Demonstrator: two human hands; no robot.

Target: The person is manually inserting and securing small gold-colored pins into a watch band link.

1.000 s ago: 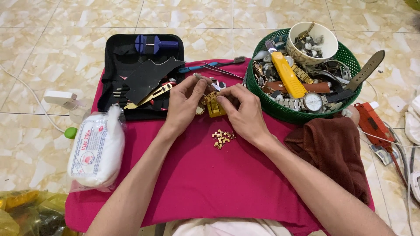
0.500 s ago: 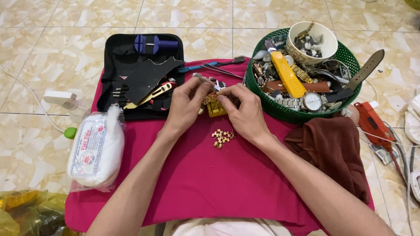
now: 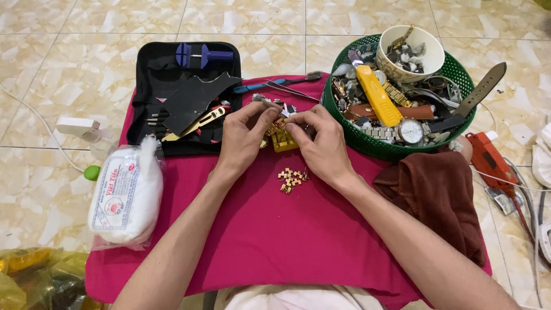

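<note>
Where both hands (image 3: 281, 140) pinch it, the gold watch band (image 3: 282, 138) seems mostly hidden.

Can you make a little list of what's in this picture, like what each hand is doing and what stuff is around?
left hand: fingers pinch a small part above the gold holder block
right hand: fingertips on the gold holder block
loose bits: gold watch links in a small pile on the pink cloth
left side: black tool case, open; white cotton bag
right side: green basket of watches and straps; brown towel
floor: beige tiles
</note>
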